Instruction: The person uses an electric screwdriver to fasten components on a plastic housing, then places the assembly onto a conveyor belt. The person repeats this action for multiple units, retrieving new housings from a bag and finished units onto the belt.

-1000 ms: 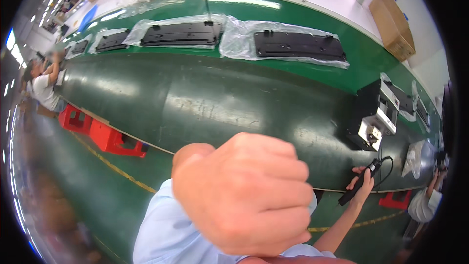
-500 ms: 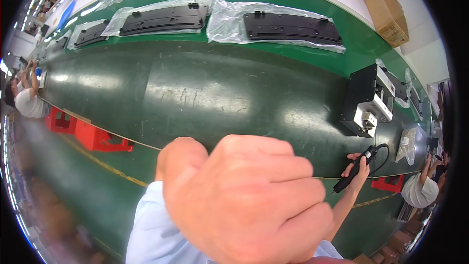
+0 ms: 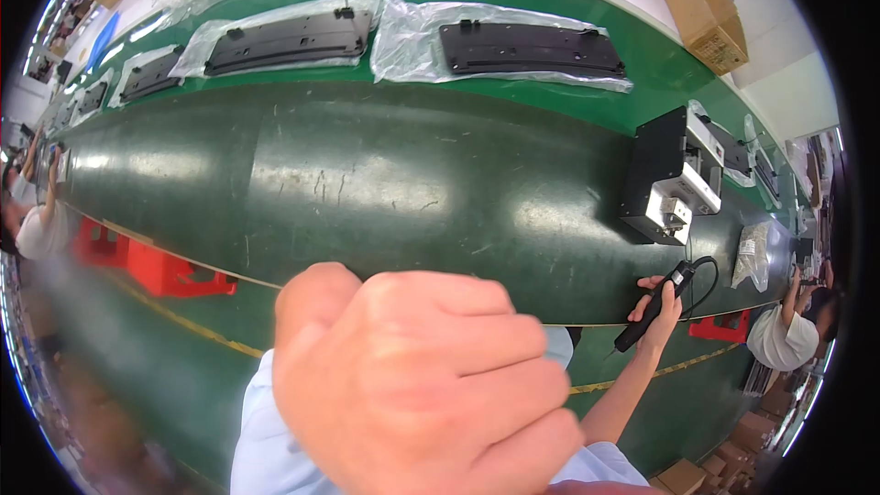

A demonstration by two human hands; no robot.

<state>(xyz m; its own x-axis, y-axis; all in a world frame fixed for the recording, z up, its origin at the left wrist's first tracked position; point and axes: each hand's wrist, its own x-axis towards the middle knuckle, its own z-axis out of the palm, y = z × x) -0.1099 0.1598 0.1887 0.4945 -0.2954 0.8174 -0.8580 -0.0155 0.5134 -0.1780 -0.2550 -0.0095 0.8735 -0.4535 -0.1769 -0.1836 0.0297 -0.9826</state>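
Large and close in the lower middle, my left hand is curled into a fist, its back toward me. The palm side is hidden, so I cannot tell if it holds anything. Behind it a rounded bare part of an arm shows above a light blue sleeve. Farther right, at the table's near edge, my right hand wraps round a black electric screwdriver. Its thin tip points down and left, past the table edge, touching nothing. From its upper end a black cord loops to the right.
A black and silver boxy machine stands on the dark green table, beside a clear bag of small parts. Black panels lie on plastic wrap along the far side. Red stools, a carton and other people surround the table.
The whole view has shifted, so the table and its things sit farther left. My fist appears slightly lower and farther left. The screwdriver stays in my right hand.
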